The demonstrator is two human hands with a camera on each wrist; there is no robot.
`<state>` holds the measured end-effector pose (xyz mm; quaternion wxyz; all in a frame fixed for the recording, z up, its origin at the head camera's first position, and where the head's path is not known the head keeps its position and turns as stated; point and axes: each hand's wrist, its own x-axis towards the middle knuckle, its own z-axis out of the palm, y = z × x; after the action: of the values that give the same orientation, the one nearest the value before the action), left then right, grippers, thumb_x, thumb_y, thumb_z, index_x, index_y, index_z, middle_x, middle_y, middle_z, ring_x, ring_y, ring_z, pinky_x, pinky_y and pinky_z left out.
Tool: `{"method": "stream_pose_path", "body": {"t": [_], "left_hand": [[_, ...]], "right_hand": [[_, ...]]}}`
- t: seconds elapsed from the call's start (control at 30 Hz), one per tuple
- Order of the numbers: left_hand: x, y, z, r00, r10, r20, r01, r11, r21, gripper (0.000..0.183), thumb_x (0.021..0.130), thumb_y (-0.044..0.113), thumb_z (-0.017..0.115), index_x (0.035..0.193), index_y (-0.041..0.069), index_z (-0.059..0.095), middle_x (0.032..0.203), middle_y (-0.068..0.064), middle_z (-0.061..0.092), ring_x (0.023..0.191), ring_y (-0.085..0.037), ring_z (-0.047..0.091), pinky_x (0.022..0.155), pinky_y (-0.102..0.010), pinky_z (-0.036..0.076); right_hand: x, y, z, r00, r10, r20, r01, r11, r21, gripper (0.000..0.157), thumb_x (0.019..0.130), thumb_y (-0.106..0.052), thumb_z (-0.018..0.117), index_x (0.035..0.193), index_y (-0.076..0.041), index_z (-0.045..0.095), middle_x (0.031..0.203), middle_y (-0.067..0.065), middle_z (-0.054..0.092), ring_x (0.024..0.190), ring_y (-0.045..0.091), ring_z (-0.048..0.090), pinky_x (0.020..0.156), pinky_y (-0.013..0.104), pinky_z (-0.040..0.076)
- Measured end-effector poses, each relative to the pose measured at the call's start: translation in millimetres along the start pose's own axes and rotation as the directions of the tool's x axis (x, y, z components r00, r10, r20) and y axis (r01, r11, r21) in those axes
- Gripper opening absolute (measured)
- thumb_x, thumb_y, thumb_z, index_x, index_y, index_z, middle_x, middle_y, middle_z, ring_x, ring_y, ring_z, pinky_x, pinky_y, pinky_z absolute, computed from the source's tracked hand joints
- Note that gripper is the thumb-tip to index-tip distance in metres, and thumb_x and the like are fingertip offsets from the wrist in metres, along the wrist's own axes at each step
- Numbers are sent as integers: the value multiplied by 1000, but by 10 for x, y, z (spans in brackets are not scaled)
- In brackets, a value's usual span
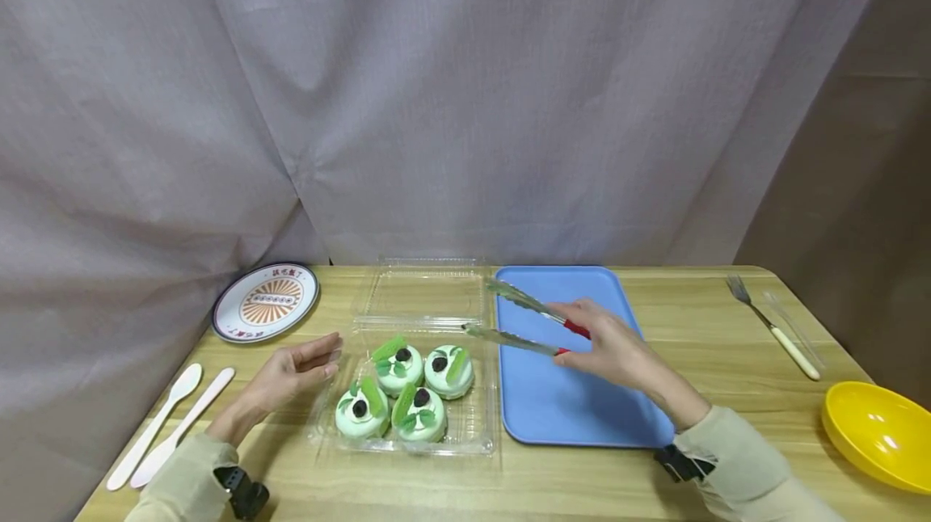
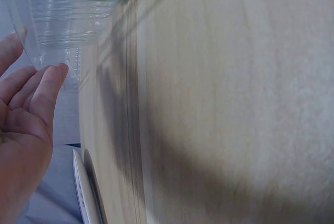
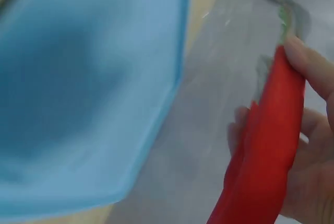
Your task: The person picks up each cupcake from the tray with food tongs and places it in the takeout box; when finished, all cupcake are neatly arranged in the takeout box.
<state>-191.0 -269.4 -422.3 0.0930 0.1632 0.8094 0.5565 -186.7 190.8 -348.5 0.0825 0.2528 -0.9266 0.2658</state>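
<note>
My right hand [image 1: 607, 344] grips red-handled metal tongs [image 1: 520, 342] above the blue tray [image 1: 567, 417]. The tongs' two arms are spread apart, and their tips reach left over the right side of a clear plastic box [image 1: 476, 425]. The red handle [image 3: 269, 145] lies between thumb and fingers in the right wrist view. Several round green cakes [image 1: 425, 417] with dark berries and green leaves sit in the box, whose lid [image 1: 425, 292] is folded back. My left hand [image 1: 294, 376] is beside the box's left side, fingers extended and holding nothing; whether it touches the wall, I cannot tell.
A patterned plate [image 1: 271, 304] lies at the back left, with two pale spoons [image 1: 156, 425] nearer the front. On the right are a fork [image 1: 774, 332] with a cream handle, a thin clear strip beside it, and a yellow bowl [image 1: 883, 433]. A grey curtain [image 1: 465, 102] hangs behind the table.
</note>
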Motion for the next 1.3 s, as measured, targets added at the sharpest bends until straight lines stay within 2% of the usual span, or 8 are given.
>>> {"method": "stream_pose_path", "body": {"t": [0.1, 0.2, 0.3, 0.47, 0.63, 0.77, 1.0, 1.3], "left_hand": [[14, 4, -3, 1000, -1, 9, 1, 1000, -3, 62, 95, 8, 60, 142, -19, 29, 145, -38, 36, 131, -54, 40, 94, -5, 45], [26, 4, -15, 1000, 3, 6, -3, 1000, 0, 62, 95, 8, 60, 143, -18, 30, 145, -38, 36, 131, -53, 41, 94, -6, 45], [23, 4, -33, 1000, 9, -1, -9, 1000, 9, 62, 95, 8, 60, 143, -18, 30, 145, -37, 37, 130, -47, 44, 94, -6, 45], [-38, -12, -73, 1000, 0, -10, 0, 1000, 20, 62, 95, 9, 60, 143, -17, 30, 146, -37, 37, 129, -31, 51, 94, -6, 46], [-60, -33, -82, 1000, -17, -19, 17, 1000, 24, 63, 95, 11, 61, 143, -16, 30, 145, -36, 38, 130, -43, 48, 94, -6, 45], [-66, -52, -79, 1000, -13, -15, 14, 1000, 21, 63, 95, 10, 60, 143, -18, 29, 146, -37, 37, 130, -47, 44, 94, -5, 45], [-85, -34, -94, 1000, 4, -14, -4, 1000, 14, 62, 95, 9, 60, 142, -18, 30, 144, -38, 37, 120, 0, 56, 94, -5, 45], [-99, -38, -101, 1000, 5, -18, -5, 1000, 9, 62, 95, 9, 60, 142, -19, 30, 144, -39, 37, 112, 14, 53, 93, -4, 44]], "right_hand": [[-130, 253, -57, 988, 89, -127, -86, 996, 27, 67, 73, -12, 84, 131, 6, 57, 111, 24, 65, 96, 31, 60, 77, 40, 51], [-240, 544, -143, 951, 234, -201, -236, 972, 18, 69, 77, -15, 82, 133, 11, 51, 101, 29, 62, 90, 35, 56, 69, 39, 46], [-343, 840, -222, 900, 356, -251, -368, 930, -2, 59, 80, -19, 79, 125, 11, 55, 73, 16, 51, 70, 27, 46, 57, 30, 34], [-454, 1188, -240, 852, 456, -256, -482, 875, -46, 36, 83, -23, 75, 94, 6, 55, 58, 1, 35, 57, 18, 34, 50, 27, 25], [-473, 1332, -210, 821, 532, -206, -556, 827, -84, 40, 84, -29, 74, 77, -2, 46, 62, 4, 39, 62, 23, 41, 51, 29, 27], [-486, 1391, -183, 810, 556, -184, -581, 805, -123, 42, 82, -31, 75, 81, 2, 50, 69, 16, 49, 66, 32, 49, 50, 33, 32], [-511, 1410, -135, 779, 606, -159, -626, 765, -153, 64, 82, -34, 74, 114, 17, 51, 102, 42, 52, 94, 57, 52, 60, 54, 45], [-480, 1371, -113, 750, 655, -93, -660, 732, -170, 78, 84, -37, 71, 125, 22, 38, 110, 48, 44, 85, 59, 54, 54, 52, 47]]}}
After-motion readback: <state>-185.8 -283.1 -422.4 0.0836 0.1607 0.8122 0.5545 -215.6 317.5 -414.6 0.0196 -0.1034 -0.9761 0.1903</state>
